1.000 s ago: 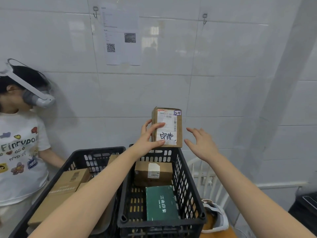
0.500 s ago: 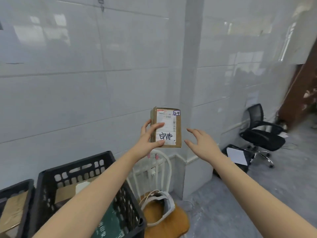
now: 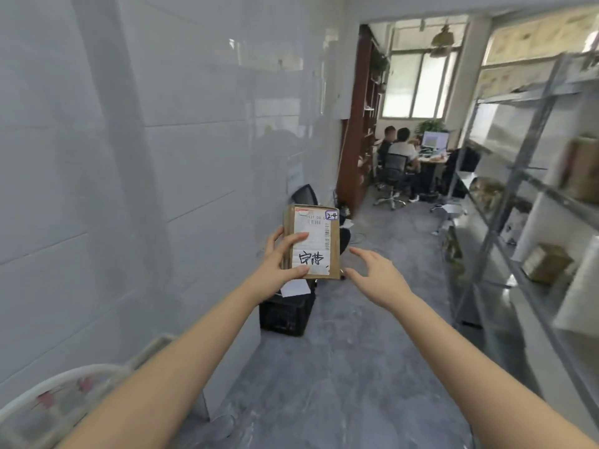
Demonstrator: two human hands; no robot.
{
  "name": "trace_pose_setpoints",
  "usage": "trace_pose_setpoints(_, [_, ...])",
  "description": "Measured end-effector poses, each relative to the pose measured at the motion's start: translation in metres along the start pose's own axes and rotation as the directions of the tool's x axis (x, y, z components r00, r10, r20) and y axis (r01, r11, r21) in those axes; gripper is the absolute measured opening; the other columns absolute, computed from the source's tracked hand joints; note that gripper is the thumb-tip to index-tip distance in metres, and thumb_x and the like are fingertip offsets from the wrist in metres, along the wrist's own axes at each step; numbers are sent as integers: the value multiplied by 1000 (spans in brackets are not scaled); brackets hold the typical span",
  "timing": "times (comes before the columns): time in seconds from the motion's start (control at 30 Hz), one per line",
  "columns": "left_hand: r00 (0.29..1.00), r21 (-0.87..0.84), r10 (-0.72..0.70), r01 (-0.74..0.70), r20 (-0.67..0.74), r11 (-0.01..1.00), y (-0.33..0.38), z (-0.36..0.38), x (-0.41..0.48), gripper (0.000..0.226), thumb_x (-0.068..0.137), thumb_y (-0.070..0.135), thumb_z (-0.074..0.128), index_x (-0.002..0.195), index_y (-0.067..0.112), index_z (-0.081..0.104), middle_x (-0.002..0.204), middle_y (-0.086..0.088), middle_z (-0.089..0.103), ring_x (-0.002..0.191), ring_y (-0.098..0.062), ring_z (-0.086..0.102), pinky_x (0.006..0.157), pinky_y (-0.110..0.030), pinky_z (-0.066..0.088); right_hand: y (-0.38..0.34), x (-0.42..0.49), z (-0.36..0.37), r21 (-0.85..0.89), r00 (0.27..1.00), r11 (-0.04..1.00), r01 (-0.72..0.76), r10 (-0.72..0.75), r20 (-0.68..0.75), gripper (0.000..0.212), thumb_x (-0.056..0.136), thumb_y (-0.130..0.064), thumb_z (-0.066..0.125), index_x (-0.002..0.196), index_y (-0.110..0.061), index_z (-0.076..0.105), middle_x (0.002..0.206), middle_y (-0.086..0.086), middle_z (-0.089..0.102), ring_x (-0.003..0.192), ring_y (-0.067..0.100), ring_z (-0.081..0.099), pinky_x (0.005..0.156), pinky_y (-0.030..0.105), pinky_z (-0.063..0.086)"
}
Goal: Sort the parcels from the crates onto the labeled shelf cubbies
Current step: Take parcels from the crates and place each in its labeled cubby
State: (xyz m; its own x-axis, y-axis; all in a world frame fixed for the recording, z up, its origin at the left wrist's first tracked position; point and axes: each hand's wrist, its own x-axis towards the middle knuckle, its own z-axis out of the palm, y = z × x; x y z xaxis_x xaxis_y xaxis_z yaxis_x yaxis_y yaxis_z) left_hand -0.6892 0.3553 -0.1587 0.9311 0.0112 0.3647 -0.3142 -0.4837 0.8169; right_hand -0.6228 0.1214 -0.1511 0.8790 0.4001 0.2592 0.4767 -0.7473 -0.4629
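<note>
Tiled wall [image 3: 129, 157] bounds the left and a metal shelving rack [image 3: 518, 176] bounds the right. The floor aisle [image 3: 356, 367] between them is open past a black crate [image 3: 285, 315] by the wall. The cardboard parcel [image 3: 316, 241], marked 2-4, stands upright above the aisle, grasped by the left hand [image 3: 275, 264]. The right hand [image 3: 379, 280] is spread, holding nothing, just beside the parcel. The loaded crates seen earlier are out of view.

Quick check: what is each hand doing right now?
Left hand: grips the cardboard parcel, held upright.
Right hand: open, fingers spread, beside the parcel, holding nothing.
</note>
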Motion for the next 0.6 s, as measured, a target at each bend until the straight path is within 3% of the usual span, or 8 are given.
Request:
trace_pose_setpoints(0.13, [989,-52,68,-62,134,997,-16,62,83,61,83,37,75,121,70,42,157,15,2,148,-22,16,120,-46,26,65,25,-22,-34,990,991,-131,129,-55,58,95,-46,52,148,-28,37,151,-2,42,140,19,35,116,48,26])
trace_pose_setpoints(0.3, [939,-125,175,-144,295,982,-17,133,183,61,76,44,73,127,62,44,159,7,2,147,-14,11,120,-35,19,136,51,-55,-74,938,946,-314,297,-181,58,96,-46,51,149,-29,36,151,-3,42,139,18,36,115,37,30])
trace_pose_setpoints(0.47, [817,-268,339,-234,467,934,-4,204,284,60,79,38,74,127,58,45,157,7,4,147,-15,14,116,-29,27,193,66,-88,-38,816,858,-512,473,-332,58,95,-47,51,149,-31,36,152,-3,42,140,18,35,114,36,31])
trace_pose_setpoints(0.6, [677,-365,437,-258,593,895,18,258,341,60,83,35,75,125,65,44,157,13,2,148,-20,14,120,-40,25,220,66,-111,-13,679,754,-657,584,-444,58,96,-48,49,149,-31,35,152,-4,40,140,18,36,113,38,33])
